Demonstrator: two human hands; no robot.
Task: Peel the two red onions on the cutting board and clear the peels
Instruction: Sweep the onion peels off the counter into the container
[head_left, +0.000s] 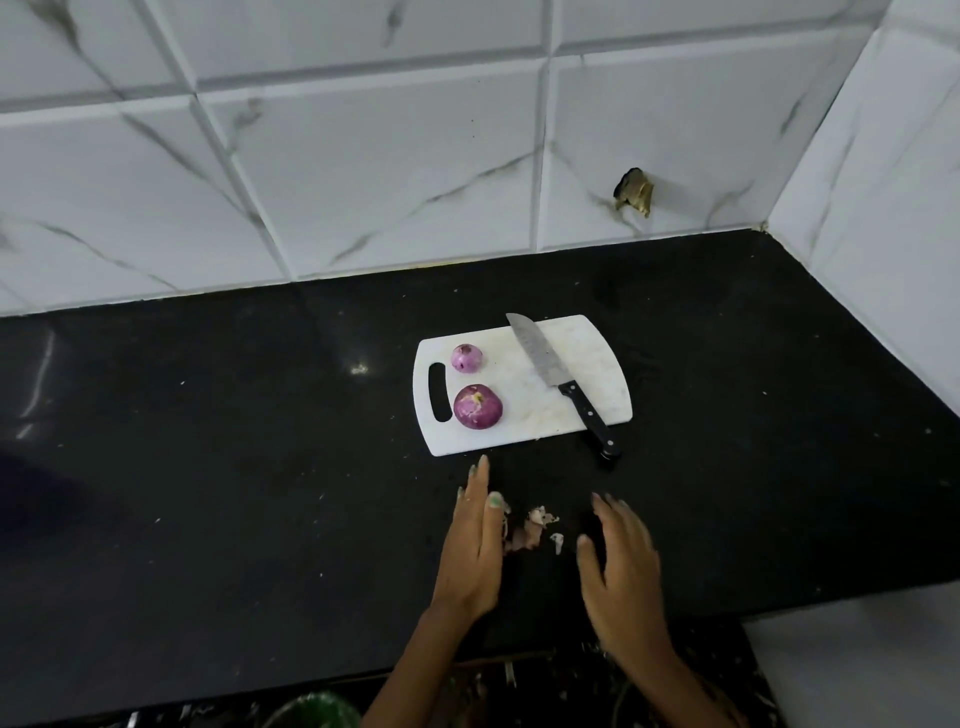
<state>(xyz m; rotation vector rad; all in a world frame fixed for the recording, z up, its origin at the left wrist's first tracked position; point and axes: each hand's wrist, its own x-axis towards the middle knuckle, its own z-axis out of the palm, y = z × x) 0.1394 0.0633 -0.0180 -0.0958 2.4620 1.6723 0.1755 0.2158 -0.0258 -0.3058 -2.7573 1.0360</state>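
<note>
- A white cutting board (524, 410) lies on the black counter (208, 467), and it holds three things.
- The small peeled red onion (466, 358) sits near the board's handle hole, at the far side.
- The big peeled red onion (477, 407) sits just in front of the small one, apart from it.
- A kitchen knife (558, 376) lies slanted across the board's right part; its black handle sticks out over the near edge.
- A little pile of onion peels (532, 527) lies on the counter in front of the board, between the two hands.
- The left hand (470, 545) has straight fingers and holds nothing; its inner side touches the peels.
- The right hand (621, 566) is flat and loose too, holding nothing, just right of the peels.
- A green bowl's rim (317, 709) peeks in at the bottom edge; what is inside cannot be seen.
</note>
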